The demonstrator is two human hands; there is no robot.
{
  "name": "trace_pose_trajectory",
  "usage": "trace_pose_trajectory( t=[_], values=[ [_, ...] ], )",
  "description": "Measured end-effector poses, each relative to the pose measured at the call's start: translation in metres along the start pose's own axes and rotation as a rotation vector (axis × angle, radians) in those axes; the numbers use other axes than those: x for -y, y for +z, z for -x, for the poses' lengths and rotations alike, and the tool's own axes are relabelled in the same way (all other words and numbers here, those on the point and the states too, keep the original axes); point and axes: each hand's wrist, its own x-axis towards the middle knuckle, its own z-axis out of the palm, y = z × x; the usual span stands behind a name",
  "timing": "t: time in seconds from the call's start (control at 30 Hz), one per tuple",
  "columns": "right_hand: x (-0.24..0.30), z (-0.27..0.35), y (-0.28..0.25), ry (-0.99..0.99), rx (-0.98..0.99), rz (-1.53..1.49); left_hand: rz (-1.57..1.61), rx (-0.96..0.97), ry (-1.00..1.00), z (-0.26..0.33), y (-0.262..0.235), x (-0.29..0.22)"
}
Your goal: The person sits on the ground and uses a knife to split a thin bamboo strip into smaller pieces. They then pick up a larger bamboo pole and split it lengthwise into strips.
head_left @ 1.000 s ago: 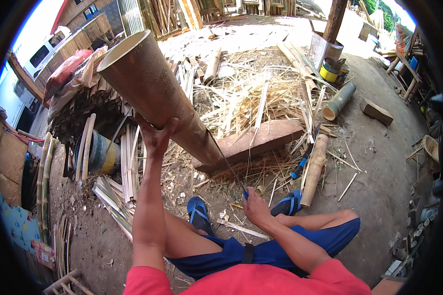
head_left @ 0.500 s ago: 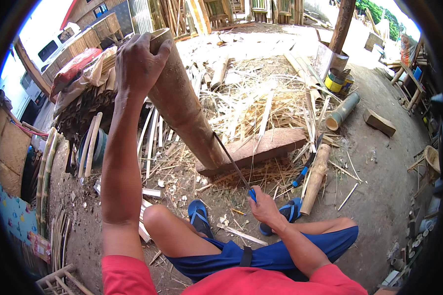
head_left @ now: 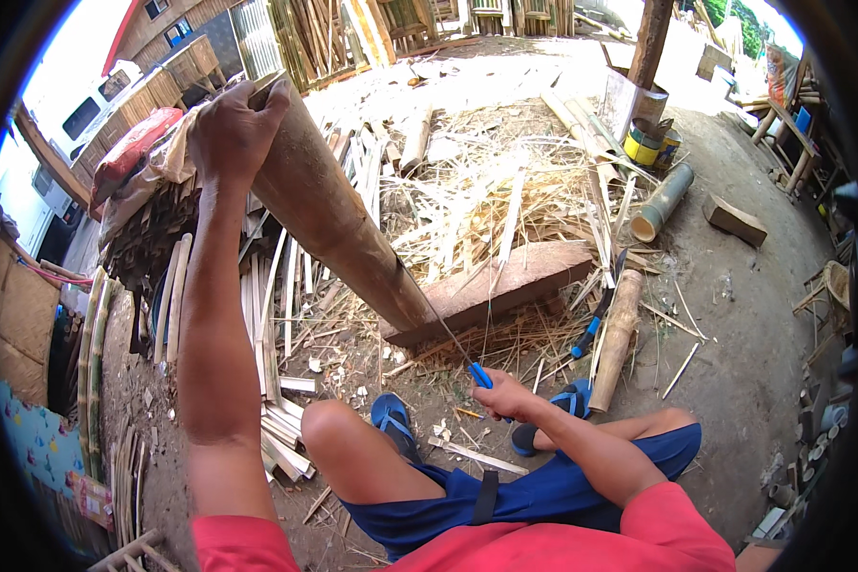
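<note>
With fingers hooked over its open upper rim, my left hand (head_left: 238,133) holds a thick brown bamboo pole (head_left: 338,224). The pole leans to the upper left, its lower end against a reddish-brown wooden block (head_left: 534,272). Wrapped round the blue handle of a long narrow blade (head_left: 451,330), my right hand (head_left: 507,395) is low in front of me. The blade runs up to the right side of the pole near its lower end. Seen nearly edge-on, it could be a knife or a saw; I cannot tell which.
Bamboo shavings (head_left: 486,210) and split strips lie around the block. To its right are a blue-handled curved knife (head_left: 596,322), a bamboo length (head_left: 617,338), a greenish bamboo piece (head_left: 664,203) and a wood chunk (head_left: 734,221). My blue sandals (head_left: 391,416) flank the near ground.
The pole's upper end has tilted further left and slightly down with my left hand. My right hand and the blade's handle have shifted slightly left and turned.
</note>
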Motion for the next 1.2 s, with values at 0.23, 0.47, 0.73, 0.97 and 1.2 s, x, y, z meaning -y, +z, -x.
trace_pose_trajectory(
  t=[0.23, 0.47, 0.73, 0.97, 1.2],
  values=[
    [-0.015, -0.029, -0.042, -0.019, -0.357, 0.736, 0.01, -0.007, 0.017, 0.002, 0.005, 0.004],
    [0.037, -0.015, -0.083, 0.049, -0.392, 1.062, -0.036, 0.019, 0.037, 0.0, 0.001, 0.001],
    [0.015, 0.014, 0.013, -0.22, -0.479, 0.874, -0.078, -0.062, 0.021, 0.001, 0.007, 0.002],
    [0.018, -0.033, 0.016, -0.169, -0.251, 0.542, -0.018, -0.05, 0.003, 0.007, 0.001, 0.017],
    [0.014, -0.009, 0.037, 0.046, -0.041, -0.05, -0.039, -0.041, -0.004, 0.018, -0.018, 0.019]
  ],
)
